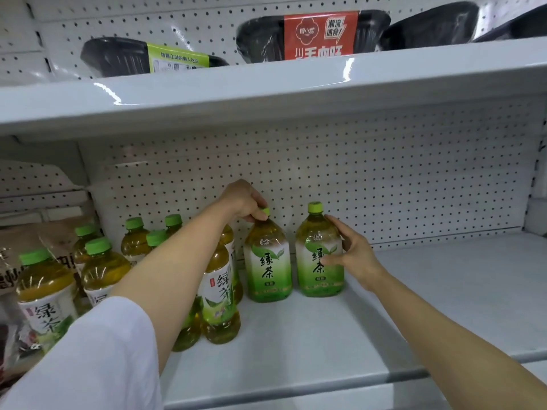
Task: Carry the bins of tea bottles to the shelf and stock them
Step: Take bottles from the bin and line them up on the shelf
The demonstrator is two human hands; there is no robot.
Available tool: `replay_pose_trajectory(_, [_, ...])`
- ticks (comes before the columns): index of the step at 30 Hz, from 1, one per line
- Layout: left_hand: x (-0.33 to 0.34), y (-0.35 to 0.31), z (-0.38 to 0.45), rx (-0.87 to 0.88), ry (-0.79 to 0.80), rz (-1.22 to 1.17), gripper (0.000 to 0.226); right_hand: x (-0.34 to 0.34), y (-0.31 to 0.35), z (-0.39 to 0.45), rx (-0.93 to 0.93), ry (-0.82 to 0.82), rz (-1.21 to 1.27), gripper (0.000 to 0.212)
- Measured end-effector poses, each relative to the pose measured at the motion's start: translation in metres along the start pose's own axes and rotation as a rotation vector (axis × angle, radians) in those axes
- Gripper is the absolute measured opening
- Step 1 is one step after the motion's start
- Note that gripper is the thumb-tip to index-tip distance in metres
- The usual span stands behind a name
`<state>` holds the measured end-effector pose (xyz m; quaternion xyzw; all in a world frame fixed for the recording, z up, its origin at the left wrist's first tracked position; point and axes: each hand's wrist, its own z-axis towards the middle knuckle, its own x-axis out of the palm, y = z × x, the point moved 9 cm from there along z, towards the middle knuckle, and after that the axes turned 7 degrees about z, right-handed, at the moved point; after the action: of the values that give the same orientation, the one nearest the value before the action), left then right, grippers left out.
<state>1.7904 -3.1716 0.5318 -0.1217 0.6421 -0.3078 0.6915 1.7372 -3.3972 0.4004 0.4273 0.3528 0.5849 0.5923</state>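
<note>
Two squat green-tea bottles stand side by side near the back of the white shelf [310, 335]. My left hand [244, 201] pinches the green cap of the left bottle [268, 261] from above. My right hand [353, 255] rests against the right side of the right bottle [318, 255], fingers spread on its label. Several taller green-tea bottles [217, 294] with green caps stand in a cluster to the left, partly hidden behind my left forearm. No bin is in view.
A pegboard back wall [384, 179] closes the shelf. The upper shelf [266, 87] carries black packaged food trays [148, 59]. Brown snack bags [17, 261] sit at the far left. Bare shelf surface stretches to the right of the bottles.
</note>
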Motion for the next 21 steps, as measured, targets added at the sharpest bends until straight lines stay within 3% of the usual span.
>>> replay_pose_trajectory(21, [0.0011,0.0083,0.0015,-0.034,-0.031,-0.049,0.044,0.002,-0.0004,0.0053,0.006,0.021,-0.003,0.101])
